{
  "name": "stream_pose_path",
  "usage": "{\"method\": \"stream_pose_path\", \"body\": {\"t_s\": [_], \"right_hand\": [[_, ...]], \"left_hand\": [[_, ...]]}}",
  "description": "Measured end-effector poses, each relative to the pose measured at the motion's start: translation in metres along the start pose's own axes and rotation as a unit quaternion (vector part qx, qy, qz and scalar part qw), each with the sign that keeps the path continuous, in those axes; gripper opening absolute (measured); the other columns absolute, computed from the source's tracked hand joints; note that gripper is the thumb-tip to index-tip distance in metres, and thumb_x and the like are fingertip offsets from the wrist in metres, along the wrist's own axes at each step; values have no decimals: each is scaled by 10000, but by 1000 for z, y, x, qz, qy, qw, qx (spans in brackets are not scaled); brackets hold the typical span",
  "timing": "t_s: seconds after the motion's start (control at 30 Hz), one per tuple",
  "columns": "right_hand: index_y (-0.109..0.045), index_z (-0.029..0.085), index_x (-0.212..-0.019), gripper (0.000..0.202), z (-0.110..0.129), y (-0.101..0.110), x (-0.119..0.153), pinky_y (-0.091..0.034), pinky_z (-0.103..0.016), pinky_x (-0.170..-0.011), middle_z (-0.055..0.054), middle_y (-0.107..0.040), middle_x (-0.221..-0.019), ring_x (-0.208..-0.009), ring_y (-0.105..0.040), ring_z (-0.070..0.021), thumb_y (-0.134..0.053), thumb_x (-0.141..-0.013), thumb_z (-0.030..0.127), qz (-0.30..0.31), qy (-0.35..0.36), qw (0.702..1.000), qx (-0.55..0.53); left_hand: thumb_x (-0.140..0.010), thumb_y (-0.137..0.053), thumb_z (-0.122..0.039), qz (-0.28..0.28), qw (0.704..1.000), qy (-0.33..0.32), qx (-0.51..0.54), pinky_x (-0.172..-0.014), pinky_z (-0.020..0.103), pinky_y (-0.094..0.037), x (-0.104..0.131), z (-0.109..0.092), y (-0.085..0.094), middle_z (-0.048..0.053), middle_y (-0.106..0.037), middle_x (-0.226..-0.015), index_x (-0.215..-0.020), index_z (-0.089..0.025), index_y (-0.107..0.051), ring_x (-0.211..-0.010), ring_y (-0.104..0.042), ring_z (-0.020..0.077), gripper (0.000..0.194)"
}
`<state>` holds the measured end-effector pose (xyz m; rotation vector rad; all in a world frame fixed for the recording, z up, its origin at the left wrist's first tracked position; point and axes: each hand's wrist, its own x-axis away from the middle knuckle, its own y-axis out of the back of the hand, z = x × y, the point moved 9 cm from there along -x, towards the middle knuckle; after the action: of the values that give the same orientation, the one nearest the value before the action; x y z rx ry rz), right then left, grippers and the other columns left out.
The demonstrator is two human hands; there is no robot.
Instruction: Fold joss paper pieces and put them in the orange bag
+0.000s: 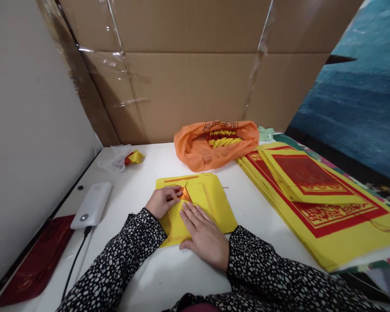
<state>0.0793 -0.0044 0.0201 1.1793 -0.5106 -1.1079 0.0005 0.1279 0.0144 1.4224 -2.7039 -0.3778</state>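
In front of me a pile of yellow paper sheets (pixel 225 212) lies on the white table. On top of it rests a partly folded piece of yellow paper (pixel 198 195) with a shiny orange patch at its fold. My left hand (pixel 162 201) pinches the fold's left edge between thumb and fingers. Flat on the lower right of the same paper is my right hand (pixel 205 234), its fingers stretched out and pressing on the surface. The paper under my right palm is hidden.
An orange plastic bag (pixel 195 160) behind the pile holds folded red and yellow paper pieces. At right lie large yellow sheets with red prints (pixel 331 242). To the left are a white power bank (pixel 95 201) with a cable, a dark red pouch (pixel 35 264) and a clear bag (pixel 113 158).
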Motion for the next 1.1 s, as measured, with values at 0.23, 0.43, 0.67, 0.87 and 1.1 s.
{"method": "stream_pose_path", "body": {"t_s": [0.23, 0.43, 0.67, 0.87, 1.1], "right_hand": [[-345, 98, -1479, 807, 0, 0, 1, -238, -491, -1179, -178, -274, -1548, -1453, -212, -283, -563, -871, 582, 15, -6, 1000, 3], [-413, 159, -1450, 773, -3, 5, -3, -234, -530, -1156, -155, -338, -1528, -1437, -256, -304, -555, -853, 630, 40, -23, 999, -6], [-447, 238, -1430, 808, -4, 5, -1, -263, -610, -1091, -142, -361, -1520, -1396, -314, -375, -628, -772, 670, 37, -31, 999, 9], [-458, 202, -1401, 671, -20, 36, -14, -399, -507, -1011, -155, -503, -1421, -1274, -493, -322, -631, -847, 538, -5, -67, 992, -107], [-527, 212, -1264, 526, -35, 64, -40, -388, -440, -1040, -119, -512, -1352, -1270, -467, -271, -712, -811, 406, -89, -48, 966, -237]], "left_hand": [[-629, -821, -423, -29, 999, 17, 30, -956, 500, -514, 0, 9, 2, 161, -675, -1159, -597, -143, -654, -1006, -682, 279, 328], [-624, -818, -307, -71, 997, 4, -9, -993, 514, -476, -1, 9, 8, 142, -658, -1192, -682, -158, -677, -1065, -653, 301, 214], [-601, -760, -106, -139, 975, -51, -164, -1047, 476, -412, -3, -7, 22, 66, -704, -1096, -1051, -240, -716, -1108, -605, 300, 472], [-656, -731, -144, -168, 981, -49, -87, -762, 339, -514, 3, -12, 25, 13, -688, -808, -1044, -227, -711, -736, -624, 195, 397], [-653, -820, -296, -168, 969, 30, 178, -674, 280, -526, 13, -15, 25, 59, -745, -851, -914, -141, -729, -702, -659, 169, 316]]}}
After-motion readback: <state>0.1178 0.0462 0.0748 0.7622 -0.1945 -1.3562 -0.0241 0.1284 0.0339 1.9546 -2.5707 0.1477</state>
